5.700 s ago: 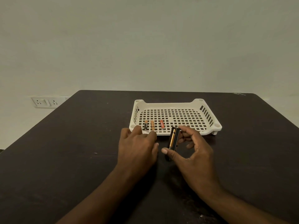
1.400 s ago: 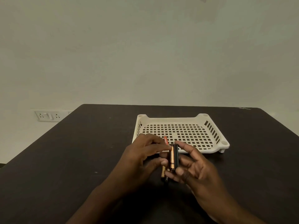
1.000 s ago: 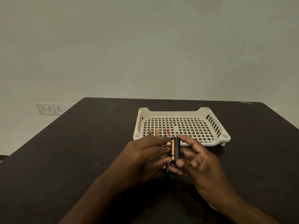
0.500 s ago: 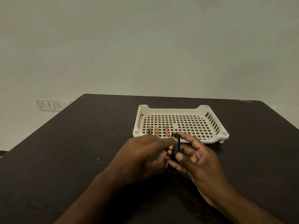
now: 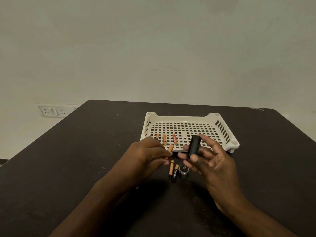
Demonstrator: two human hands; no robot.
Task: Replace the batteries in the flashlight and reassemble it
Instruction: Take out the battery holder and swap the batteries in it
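Note:
My right hand (image 5: 207,161) holds a black cylindrical battery holder (image 5: 194,147) upright above the table, in front of the white tray. My left hand (image 5: 145,157) pinches a copper-coloured battery (image 5: 169,150) between thumb and fingertips, just left of the holder. Two more batteries lie on the table between my hands: an orange one (image 5: 171,167) and a black-and-copper one (image 5: 175,172). A small round flashlight cap (image 5: 183,169) sits beside them, under my right hand. Three batteries (image 5: 164,139) rest in the tray's front left corner.
The white perforated tray (image 5: 227,134) stands on the dark table (image 5: 85,159) just beyond my hands. A wall socket panel (image 5: 51,111) is on the wall at the left, beyond the table edge.
My left hand has pulled a battery out of the holder and moved left with it. My right hand has shifted right with the holder, uncovering the two batteries and cap on the table.

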